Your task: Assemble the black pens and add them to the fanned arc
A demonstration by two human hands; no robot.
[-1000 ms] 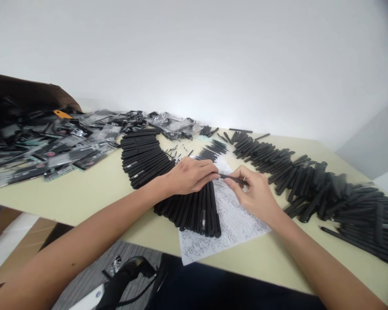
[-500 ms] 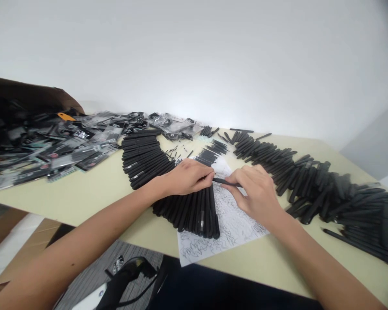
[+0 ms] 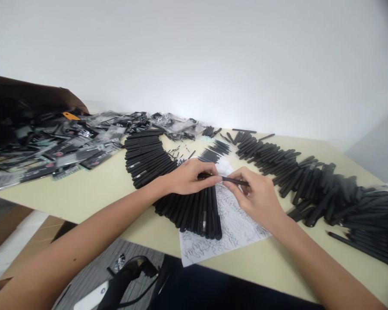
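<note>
A slim black pen is held nearly level above a scribbled sheet of paper. My left hand pinches its left end between thumb and fingers. On the other end, the thumb and fingertips of my right hand are closed. Under my left hand, black pens lie side by side in a fan, partly on the paper. Thin dark sticks, perhaps refills, sit just beyond my hands. Whether the held pen is in one piece, I cannot tell.
A long heap of black pens runs along the right side of the table. Plastic packets spill from a cardboard box at the left. Below the table edge is a black handheld device. A white wall stands behind.
My left fingers have opened out a little, baring more of the black pen. The pen and my right hand have shifted slightly. The whole view has moved a bit.
</note>
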